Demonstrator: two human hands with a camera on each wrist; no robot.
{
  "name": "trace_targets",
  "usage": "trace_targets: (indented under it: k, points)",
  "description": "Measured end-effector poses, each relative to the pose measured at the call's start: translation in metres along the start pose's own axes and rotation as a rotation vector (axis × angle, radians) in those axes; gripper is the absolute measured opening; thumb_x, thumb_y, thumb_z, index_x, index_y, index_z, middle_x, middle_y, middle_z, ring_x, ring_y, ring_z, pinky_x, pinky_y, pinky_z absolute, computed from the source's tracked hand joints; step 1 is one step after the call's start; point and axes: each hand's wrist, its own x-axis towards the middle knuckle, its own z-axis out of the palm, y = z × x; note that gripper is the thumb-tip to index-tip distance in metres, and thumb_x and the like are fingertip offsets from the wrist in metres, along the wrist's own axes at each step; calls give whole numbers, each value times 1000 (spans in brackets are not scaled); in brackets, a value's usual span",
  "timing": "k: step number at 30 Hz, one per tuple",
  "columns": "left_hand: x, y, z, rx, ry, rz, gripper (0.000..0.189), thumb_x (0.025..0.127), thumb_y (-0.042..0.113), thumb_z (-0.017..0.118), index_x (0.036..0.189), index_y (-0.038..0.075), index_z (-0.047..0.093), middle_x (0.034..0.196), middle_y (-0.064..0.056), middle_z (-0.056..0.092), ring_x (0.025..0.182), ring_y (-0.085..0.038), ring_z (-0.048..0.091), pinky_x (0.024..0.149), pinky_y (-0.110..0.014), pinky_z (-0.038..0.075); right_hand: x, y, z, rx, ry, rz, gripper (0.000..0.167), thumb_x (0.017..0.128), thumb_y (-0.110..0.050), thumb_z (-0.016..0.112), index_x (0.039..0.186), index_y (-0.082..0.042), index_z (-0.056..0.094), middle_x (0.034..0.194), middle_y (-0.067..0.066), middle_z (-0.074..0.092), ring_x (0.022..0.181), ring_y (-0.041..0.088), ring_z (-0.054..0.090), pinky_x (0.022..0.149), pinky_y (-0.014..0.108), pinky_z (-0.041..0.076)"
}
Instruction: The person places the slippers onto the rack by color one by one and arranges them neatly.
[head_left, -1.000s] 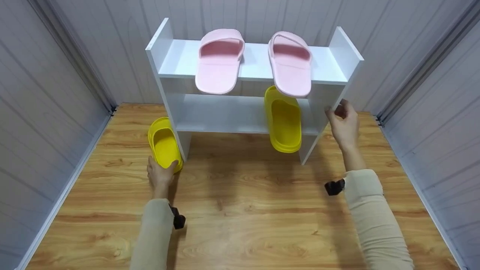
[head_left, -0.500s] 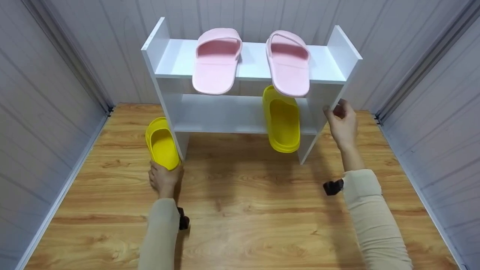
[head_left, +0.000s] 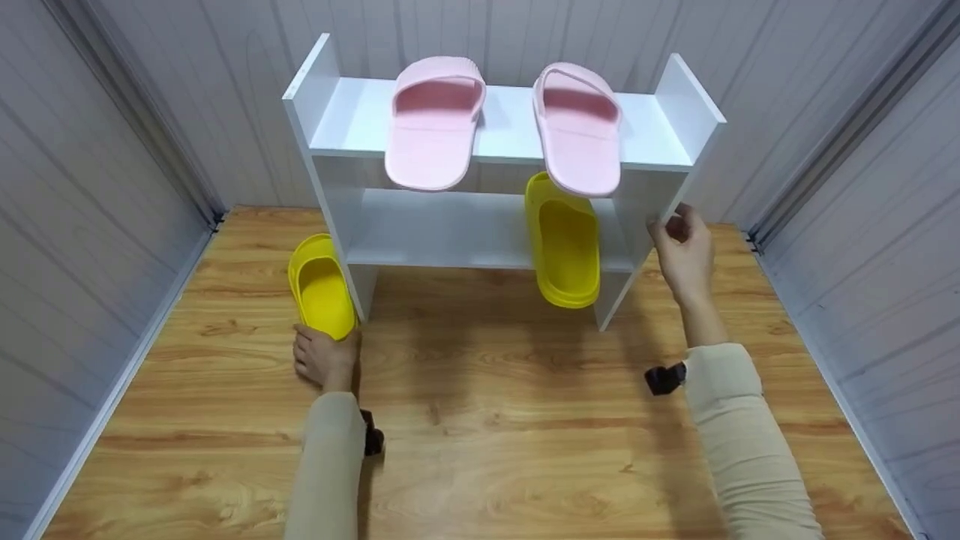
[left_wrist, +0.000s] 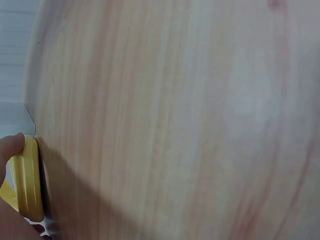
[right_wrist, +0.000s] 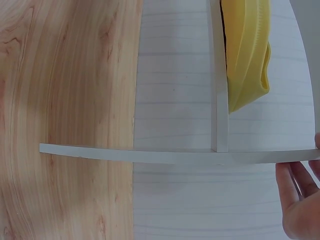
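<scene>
My left hand [head_left: 324, 355] grips the heel end of a yellow slipper [head_left: 324, 292], low beside the rack's left panel. In the left wrist view the thumb lies over the slipper's thick heel [left_wrist: 29, 182]. With my right hand [head_left: 686, 251] I pinch the front edge of the right side panel of a white shoe rack [head_left: 442, 229]; the right wrist view has thumb and fingers on opposite faces of that panel [right_wrist: 175, 156]. Another yellow slipper [head_left: 570, 255] rests on the middle shelf at the right, its heel jutting past the front edge.
Two pink slippers, a left one [head_left: 433, 142] and a right one [head_left: 581, 146], stand on the top shelf with heels overhanging. Wood-look floor [head_left: 480, 450] lies before the rack. Pale panelled walls rise behind and on both sides, the left wall [head_left: 90, 247] near the floor slipper.
My left hand has shifted from around the slipper's sides to its heel end, with the forearm swung right. The view drifted slightly; the right hand keeps its hold on the panel.
</scene>
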Motion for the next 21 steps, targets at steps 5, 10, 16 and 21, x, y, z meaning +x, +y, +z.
trace_targets:
  k: [5,10,16,21]
  points:
    - [1,0,0,11,8,-16,100,75,37,62,137,-4,-4,136,-25,17,124,-37,14,96,-50,7,-1,0,1,-5,-13,5,44,86,-26,56,120,0,49,101,14,55,90,20,52,75,28,44]
    - [2,1,1,27,14,-10,99,76,38,63,137,-5,-4,136,-25,17,124,-37,14,96,-50,7,-1,-1,1,-10,-14,2,43,86,-27,56,120,-1,49,100,14,55,89,19,52,74,27,44]
    - [3,-4,2,-14,65,44,92,77,32,62,137,-7,5,132,-26,21,121,-38,19,95,-49,11,0,-2,-1,-9,-20,1,44,86,-28,56,120,-3,49,102,13,55,91,19,52,76,29,44]
    - [6,-11,-1,-145,115,101,86,72,28,67,134,-5,18,125,-26,23,114,-39,25,92,-48,18,0,-1,-1,-25,-31,20,43,86,-30,54,120,-4,49,100,12,56,90,19,53,76,28,44]
